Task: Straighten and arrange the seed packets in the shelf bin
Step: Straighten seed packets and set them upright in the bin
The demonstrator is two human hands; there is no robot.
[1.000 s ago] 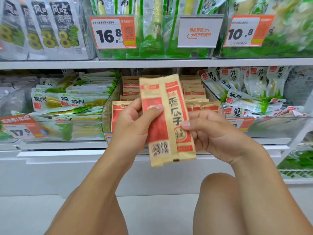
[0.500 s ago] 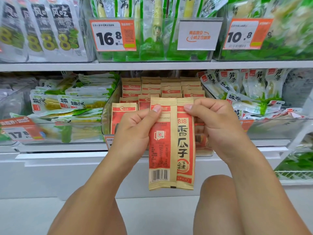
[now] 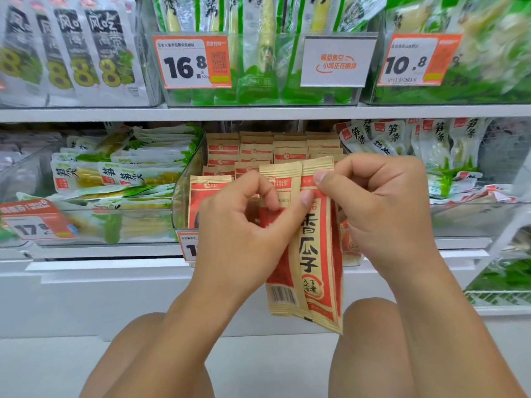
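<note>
Hands meet in front of the bin (image 3: 184, 196), both clamped on the same pair of packets (image 3: 311, 254). Left hand (image 3: 241, 225) pinches the rear packet near its top, thumb across the red panel and fingers curled behind. Right hand (image 3: 382, 202) pinches the top edge of the front packet between thumb and forefinger, the other fingers folded. Both packets hang upright and overlapped, tan with red panels; the front one shows large black characters, the one behind shows a barcode at its lower end. Their tops stand level with the bin's front wall, their bottoms hang below the shelf edge (image 3: 258, 254), between the person's knees (image 3: 370, 326). Behind the hands, the clear bin holds more packets of the same kind (image 3: 255, 149), standing in rows, and one stands alone at the front, just left of the left hand. Green-and-white pouches (image 3: 129, 173) lie in the next bin, left of the left hand. More such pouches (image 3: 436, 139) fill the bin right of the right hand. Price tags (image 3: 192, 61) hang above the hands.
</note>
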